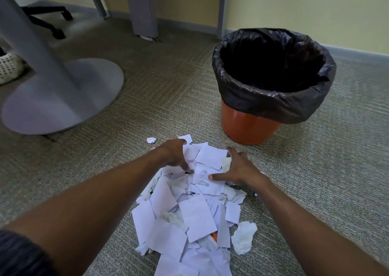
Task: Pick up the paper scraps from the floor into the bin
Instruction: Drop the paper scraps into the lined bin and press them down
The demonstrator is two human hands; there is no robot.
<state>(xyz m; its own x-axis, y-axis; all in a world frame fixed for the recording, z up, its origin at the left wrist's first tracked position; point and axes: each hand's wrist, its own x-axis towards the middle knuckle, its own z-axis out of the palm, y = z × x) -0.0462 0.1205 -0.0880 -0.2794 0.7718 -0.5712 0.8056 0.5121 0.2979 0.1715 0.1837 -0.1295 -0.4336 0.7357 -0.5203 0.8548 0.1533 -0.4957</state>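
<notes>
So, head view: the paper scraps (190,208) sit in a loose white heap on the carpeted floor (315,191), running from mid-frame to the bottom edge, where the pile gets cut off. The bin (250,126), orange with a black liner (273,105), stands at about 1 o'clock from the heap, close but not touching, with a strip of bare carpet between them. Plenty of open carpet off at 3 o'clock too.

The left hand (173,155) is spread and curled over the far end of the pile, fingertips pressing into the paper. The right hand (236,170) is splayed wide on the other side, thumb flat on a sheet. Neither has closed on anything yet.

One small crumpled scrap (151,140) lies apart at 11 o'clock. Inside the bin is just black, can't tell what's in there. Something orange (214,237) peeks out under the sheets, too buried to identify.

A grey round table base (63,98) sits at 10 o'clock, with a yellow wall (294,6) behind it all.
</notes>
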